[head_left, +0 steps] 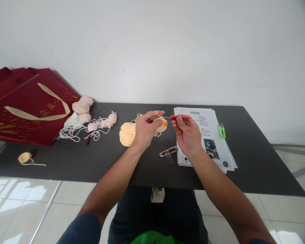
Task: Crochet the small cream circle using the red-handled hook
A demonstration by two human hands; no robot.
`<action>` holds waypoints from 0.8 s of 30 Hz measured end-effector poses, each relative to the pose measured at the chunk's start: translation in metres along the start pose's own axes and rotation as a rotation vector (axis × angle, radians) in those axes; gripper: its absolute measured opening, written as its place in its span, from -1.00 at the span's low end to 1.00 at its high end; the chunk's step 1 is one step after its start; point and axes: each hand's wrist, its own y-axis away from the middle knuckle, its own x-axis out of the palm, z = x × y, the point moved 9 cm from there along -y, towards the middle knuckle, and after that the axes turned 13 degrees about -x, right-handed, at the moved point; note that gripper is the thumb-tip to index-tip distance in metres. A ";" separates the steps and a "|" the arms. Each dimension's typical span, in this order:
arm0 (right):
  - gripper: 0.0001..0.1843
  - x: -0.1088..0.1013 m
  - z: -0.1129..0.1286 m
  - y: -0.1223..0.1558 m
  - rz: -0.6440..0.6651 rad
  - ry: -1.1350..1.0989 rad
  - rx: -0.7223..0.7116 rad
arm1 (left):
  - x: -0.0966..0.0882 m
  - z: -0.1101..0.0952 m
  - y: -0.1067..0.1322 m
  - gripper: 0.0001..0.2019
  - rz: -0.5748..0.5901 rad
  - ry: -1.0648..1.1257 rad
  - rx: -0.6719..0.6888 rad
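Note:
Over the middle of the dark table, my left hand (148, 127) pinches a small round crochet piece (162, 126) in cream yarn. An orange stitch marker (166, 123) sits on its right edge. A strand of yarn runs up around the left forefinger. My right hand (188, 134) is closed on the red handle of a crochet hook (180, 118), whose metal shaft points left to the crochet piece. Whether the hook's tip is inside a stitch is too small to tell. Just left of my left hand lies a cream yarn ball (127, 134), partly hidden by the wrist.
Printed sheets (210, 135) lie under my right hand, with green thread snips (221, 130) on their right edge. Metal snips (168, 151) and stitch markers (169, 158) lie nearer me. Pink yarn (82, 105), dark red bags (27, 108) and a small crocheted cup (24, 157) are at left.

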 end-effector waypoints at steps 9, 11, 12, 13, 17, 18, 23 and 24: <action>-0.84 0.010 0.013 0.007 0.015 0.086 -0.135 | 0.002 -0.006 0.001 -0.66 0.020 -0.063 0.070; -0.87 0.011 0.021 0.012 0.013 0.155 -0.222 | 0.003 -0.004 0.000 -0.61 0.035 -0.050 0.060; -0.89 0.011 0.026 0.015 0.007 0.212 -0.275 | 0.004 -0.002 -0.001 -0.58 0.043 -0.026 0.046; -0.91 0.011 0.032 0.019 0.004 0.277 -0.334 | 0.004 0.000 -0.002 -0.55 0.051 0.013 0.023; -0.82 0.026 0.053 0.037 0.137 0.499 -0.612 | 0.004 0.009 -0.006 -0.52 0.079 0.251 -0.111; -0.76 0.030 0.056 0.041 0.183 0.520 -0.669 | 0.004 0.011 -0.007 -0.52 0.090 0.297 -0.139; -0.79 0.026 0.045 0.033 0.180 0.422 -0.585 | 0.008 0.012 -0.007 -0.56 0.146 0.352 -0.224; -0.84 0.021 0.039 0.027 0.140 0.352 -0.509 | 0.008 0.012 -0.007 -0.56 0.151 0.347 -0.231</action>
